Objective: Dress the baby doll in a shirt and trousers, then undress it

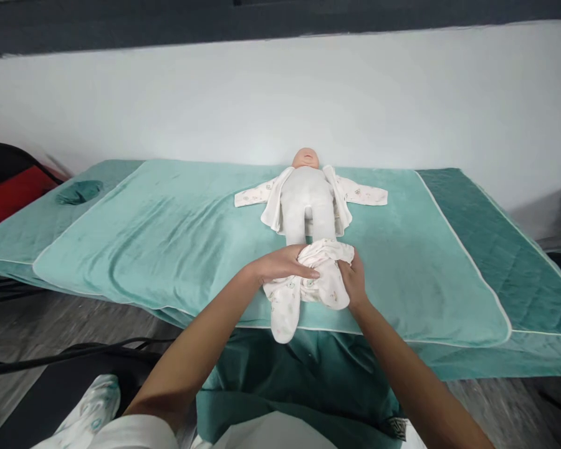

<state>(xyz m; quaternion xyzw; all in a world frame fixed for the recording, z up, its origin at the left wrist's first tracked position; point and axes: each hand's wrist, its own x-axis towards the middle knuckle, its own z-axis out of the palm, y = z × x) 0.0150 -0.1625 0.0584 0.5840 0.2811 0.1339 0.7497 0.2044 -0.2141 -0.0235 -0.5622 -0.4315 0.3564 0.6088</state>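
Observation:
A baby doll [307, 193] with a soft grey-white body lies on its back, its legs toward me. Its arms are spread in a white printed baby jacket [365, 192], which hangs open at the front. White printed baby pants [286, 308], with closed rounded feet, are bunched around the ends of the doll's legs. My left hand [287, 264] grips the left side of the bunched waist, thumb across the front. On the opposite side, my right hand [353, 277] holds the fabric with its fingers partly hidden behind it. The doll's feet are hidden by the cloth.
A light green blanket [177, 231] covers much of the massage bed [509, 249], which has a face hole [79, 192] at its left end. A white wall stands behind. Black cables [75, 355] run at lower left, near a patterned white cloth [91, 411].

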